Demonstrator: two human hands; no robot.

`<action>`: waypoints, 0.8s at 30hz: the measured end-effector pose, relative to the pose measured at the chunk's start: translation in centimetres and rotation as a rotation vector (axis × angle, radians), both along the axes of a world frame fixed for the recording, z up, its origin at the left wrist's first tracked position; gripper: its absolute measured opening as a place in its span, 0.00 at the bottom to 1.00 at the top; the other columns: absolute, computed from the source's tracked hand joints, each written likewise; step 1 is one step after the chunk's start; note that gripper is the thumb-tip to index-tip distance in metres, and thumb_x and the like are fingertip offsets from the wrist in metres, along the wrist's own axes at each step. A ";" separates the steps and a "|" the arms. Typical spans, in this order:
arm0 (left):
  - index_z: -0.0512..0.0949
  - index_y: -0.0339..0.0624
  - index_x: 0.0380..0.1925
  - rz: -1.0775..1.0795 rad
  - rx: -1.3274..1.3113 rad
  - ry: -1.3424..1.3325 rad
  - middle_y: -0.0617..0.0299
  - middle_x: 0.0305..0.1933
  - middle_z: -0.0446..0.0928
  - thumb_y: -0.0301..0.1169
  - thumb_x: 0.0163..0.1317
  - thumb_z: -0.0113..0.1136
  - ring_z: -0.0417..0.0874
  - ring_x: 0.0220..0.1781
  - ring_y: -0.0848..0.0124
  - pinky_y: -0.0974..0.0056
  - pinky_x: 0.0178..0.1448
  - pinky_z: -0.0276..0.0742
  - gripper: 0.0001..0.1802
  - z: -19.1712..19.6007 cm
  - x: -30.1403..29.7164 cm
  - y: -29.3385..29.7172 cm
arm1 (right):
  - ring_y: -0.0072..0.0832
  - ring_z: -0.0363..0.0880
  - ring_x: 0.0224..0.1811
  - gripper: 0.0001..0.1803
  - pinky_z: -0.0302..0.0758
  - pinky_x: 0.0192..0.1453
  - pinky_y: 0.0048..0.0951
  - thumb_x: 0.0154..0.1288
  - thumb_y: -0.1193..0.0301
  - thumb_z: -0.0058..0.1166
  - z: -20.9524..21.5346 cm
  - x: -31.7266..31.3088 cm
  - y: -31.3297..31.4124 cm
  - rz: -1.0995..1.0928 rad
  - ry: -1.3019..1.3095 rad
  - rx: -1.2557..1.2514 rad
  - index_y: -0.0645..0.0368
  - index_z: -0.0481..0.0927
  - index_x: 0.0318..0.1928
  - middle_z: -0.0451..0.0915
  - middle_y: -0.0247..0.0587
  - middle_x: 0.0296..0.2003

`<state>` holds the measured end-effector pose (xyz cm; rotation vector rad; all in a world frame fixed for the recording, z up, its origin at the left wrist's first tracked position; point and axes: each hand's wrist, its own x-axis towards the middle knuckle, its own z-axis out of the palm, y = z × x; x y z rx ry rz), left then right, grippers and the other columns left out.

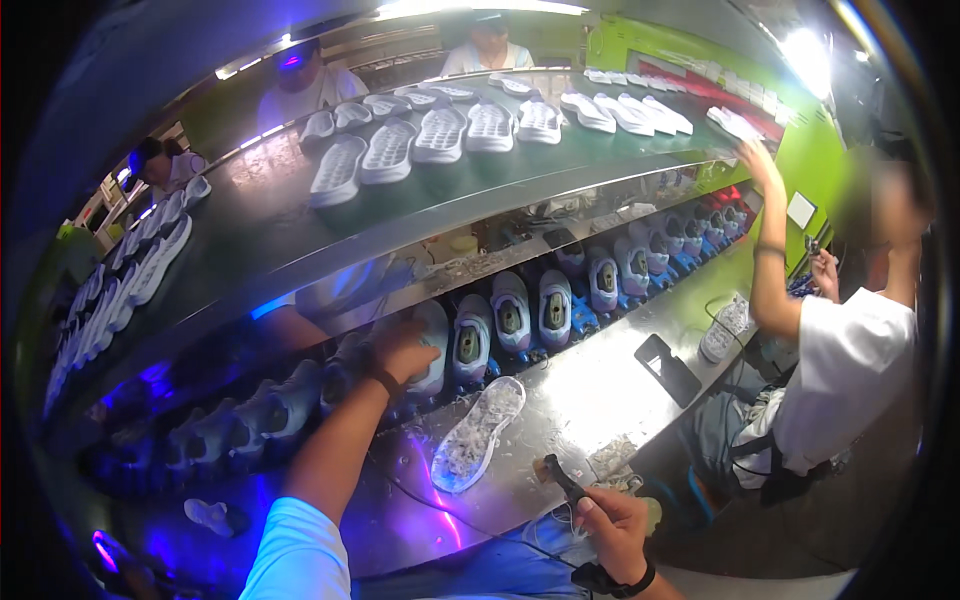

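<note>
My left hand (405, 352) reaches into a row of light-coloured shoes and is on one shoe (431, 338), its fingers bent against the upper. In my right hand (615, 528), low at the front, is a black-handled brush (565, 482) with a brownish tip; a thin dark cord runs beside it. Between my hands a white shoe sole (480, 435) lies on the metal bench (540, 425), its surface covered with pale, crumbly bits. To the right of the held shoe stand more shoes, among them a white shoe (511, 312) with a dark opening.
A raised green belt (450, 185) carries several white soles (389, 151). On the bench lie a dark phone-like object (667, 368) and another sole (725, 328). At the right a co-worker (845, 350) reaches to the belt. Other people stand beyond it.
</note>
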<state>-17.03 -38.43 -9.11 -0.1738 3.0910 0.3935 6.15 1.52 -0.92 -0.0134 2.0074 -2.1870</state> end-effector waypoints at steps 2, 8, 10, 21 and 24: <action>0.76 0.45 0.68 0.095 0.413 0.239 0.55 0.56 0.86 0.42 0.52 0.78 0.88 0.55 0.58 0.55 0.58 0.83 0.42 -0.1 2.4 -0.7 | 0.17 0.77 0.30 0.13 0.70 0.36 0.21 0.76 0.71 0.59 0.8 0.8 -0.4 0.003 0.015 -0.011 0.71 0.88 0.46 0.83 0.33 0.28; 0.78 0.43 0.62 -0.246 0.937 0.406 0.62 0.56 0.81 0.24 0.62 0.70 0.83 0.57 0.69 0.62 0.61 0.79 0.26 7.5 17.5 -3.1 | 0.17 0.78 0.30 0.12 0.72 0.35 0.22 0.73 0.71 0.64 2.4 3.2 -1.6 0.106 0.054 0.118 0.69 0.88 0.47 0.83 0.34 0.28; 0.78 0.43 0.60 -0.069 1.270 0.329 0.63 0.56 0.80 0.24 0.64 0.67 0.82 0.58 0.69 0.60 0.62 0.78 0.23 8.9 23.2 -3.8 | 0.16 0.79 0.31 0.14 0.73 0.35 0.22 0.70 0.70 0.68 2.9 4.0 -3.0 0.167 0.007 0.131 0.68 0.88 0.48 0.84 0.35 0.27; 0.77 0.38 0.58 0.197 0.464 0.506 0.54 0.53 0.84 0.31 0.43 0.86 0.87 0.53 0.59 0.56 0.61 0.82 0.40 11.6 41.6 -0.2 | 0.13 0.72 0.28 0.15 0.68 0.31 0.22 0.74 0.67 0.66 1.1 7.1 -11.7 0.490 -0.140 0.198 0.69 0.88 0.48 0.81 0.28 0.25; 0.75 0.39 0.60 0.255 0.367 0.527 0.49 0.59 0.81 0.30 0.43 0.83 0.84 0.60 0.53 0.50 0.69 0.76 0.41 9.6 44.5 0.9 | 0.15 0.71 0.28 0.16 0.69 0.31 0.25 0.74 0.66 0.64 0.1 7.9 -14.2 0.532 -0.079 0.241 0.69 0.88 0.48 0.79 0.31 0.23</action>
